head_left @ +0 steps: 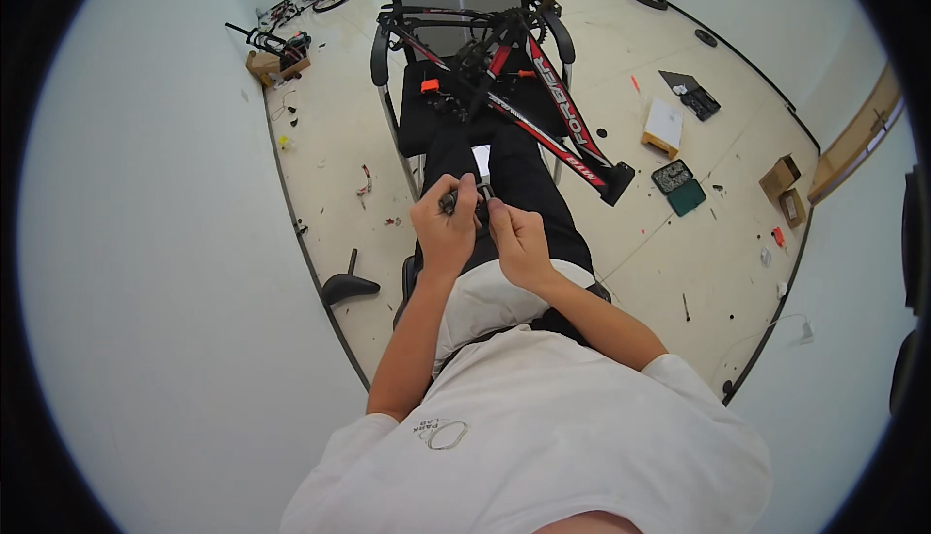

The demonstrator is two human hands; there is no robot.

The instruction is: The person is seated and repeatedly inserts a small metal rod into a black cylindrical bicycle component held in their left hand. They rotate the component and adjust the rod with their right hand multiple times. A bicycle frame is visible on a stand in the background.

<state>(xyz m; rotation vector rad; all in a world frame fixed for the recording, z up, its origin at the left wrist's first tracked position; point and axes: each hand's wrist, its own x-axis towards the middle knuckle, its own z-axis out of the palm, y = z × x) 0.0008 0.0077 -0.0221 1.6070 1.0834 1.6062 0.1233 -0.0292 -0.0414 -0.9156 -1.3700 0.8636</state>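
Note:
Over my lap, my left hand (446,228) is closed around a small dark metal part (447,202), whose rounded end sticks out by the index finger. My right hand (524,248) pinches the same part, or a piece joined to it, between thumb and fingers; a greyish metal edge (488,191) shows between the hands. The part is too small and covered to name its kind. Beyond the hands, a black and red bicycle frame (555,97) lies across a black office chair (388,112), its head tube toward the right.
An orange-red item (430,86) sits on the chair seat. To the left on the floor are a bicycle saddle (349,287) and a cardboard box (262,66). To the right lie an open green case (683,190), a black toolbox (693,96) and small cartons (781,180). Another person sits far left.

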